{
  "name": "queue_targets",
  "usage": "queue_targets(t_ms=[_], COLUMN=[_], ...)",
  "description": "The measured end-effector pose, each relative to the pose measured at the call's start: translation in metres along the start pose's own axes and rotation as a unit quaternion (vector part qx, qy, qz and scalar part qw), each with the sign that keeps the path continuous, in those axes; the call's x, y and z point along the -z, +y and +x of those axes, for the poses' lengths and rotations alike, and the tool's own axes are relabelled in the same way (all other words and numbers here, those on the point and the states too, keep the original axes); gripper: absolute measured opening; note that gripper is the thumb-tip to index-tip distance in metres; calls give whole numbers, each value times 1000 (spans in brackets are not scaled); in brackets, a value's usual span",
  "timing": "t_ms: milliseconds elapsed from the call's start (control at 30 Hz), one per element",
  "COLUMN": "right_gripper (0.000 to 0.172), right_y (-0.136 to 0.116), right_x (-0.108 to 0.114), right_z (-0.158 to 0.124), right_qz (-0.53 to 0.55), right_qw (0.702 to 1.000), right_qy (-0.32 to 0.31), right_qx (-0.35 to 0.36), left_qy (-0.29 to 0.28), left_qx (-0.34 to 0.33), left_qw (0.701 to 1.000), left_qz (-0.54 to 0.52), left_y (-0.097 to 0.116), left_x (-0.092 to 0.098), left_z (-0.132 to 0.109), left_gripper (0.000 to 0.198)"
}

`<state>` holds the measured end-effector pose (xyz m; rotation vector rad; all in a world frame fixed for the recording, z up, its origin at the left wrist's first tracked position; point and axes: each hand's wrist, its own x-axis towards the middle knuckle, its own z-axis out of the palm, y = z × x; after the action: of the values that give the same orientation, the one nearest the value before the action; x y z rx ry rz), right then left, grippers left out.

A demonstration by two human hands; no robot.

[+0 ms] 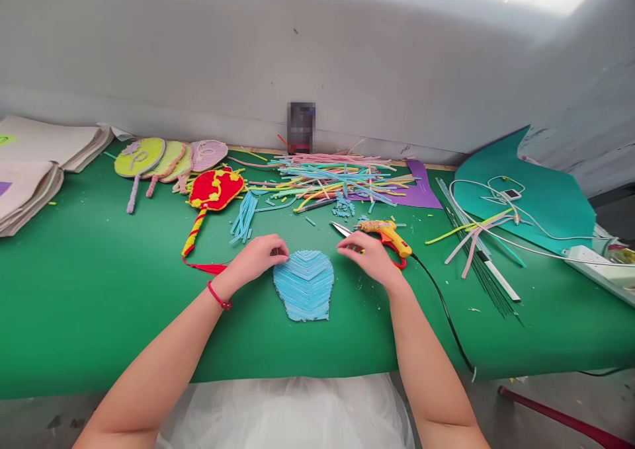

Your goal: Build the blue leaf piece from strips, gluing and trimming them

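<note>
A fan-shaped panel of light-blue pipe cleaners (306, 287) lies flat on the green table in front of me, its strips set in a chevron pattern. My left hand (265, 250) is closed, with its fingertips at the panel's upper left edge. To the right of the panel and apart from it is my right hand (364, 250), fingers drawn together in a pinch; anything between them is too small to make out. Just beyond that hand lie scissors (341, 228), blades pointing left, partly hidden by the hand and by a yellow glue gun (391, 236).
Loose pipe cleaners (337, 174) and blue offcuts (343, 205) lie at the back. A red-and-yellow fan (217, 190) and several paler fans (141, 157) are left. The glue gun's black cable (441, 303) runs off the front edge. Thin wires (489, 284) lie right.
</note>
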<state>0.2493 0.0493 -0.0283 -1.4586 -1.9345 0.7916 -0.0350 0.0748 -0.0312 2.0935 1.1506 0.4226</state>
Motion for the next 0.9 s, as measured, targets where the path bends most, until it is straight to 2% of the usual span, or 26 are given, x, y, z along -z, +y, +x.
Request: queue_targets(t_ms=[100,233,467,733,900], right_gripper=[21,22,17,12,11], right_y=[-8,-9,-6,0,4], right_x=[-15,-22,-20,-25,-25], right_z=[-1,-2,-1,1,1], right_qz=[26,44,27,7,28], right_qw=[993,984,985,989,986], right_qy=[-112,-162,-165,-133,-150], right_qx=[39,53,46,55,62], left_qy=[-83,-106,-95,-80,-74], left_qx=[-37,-48,-54,-63,-73], left_qw=[996,993,994,995,993], left_qz=[-5,5,18,20,51], left_y=[4,8,9,7,7], left_x=[-3,-6,-9,-12,-13], left_z=[-2,-4,-1,1,1], left_gripper=[12,11,13,15,16])
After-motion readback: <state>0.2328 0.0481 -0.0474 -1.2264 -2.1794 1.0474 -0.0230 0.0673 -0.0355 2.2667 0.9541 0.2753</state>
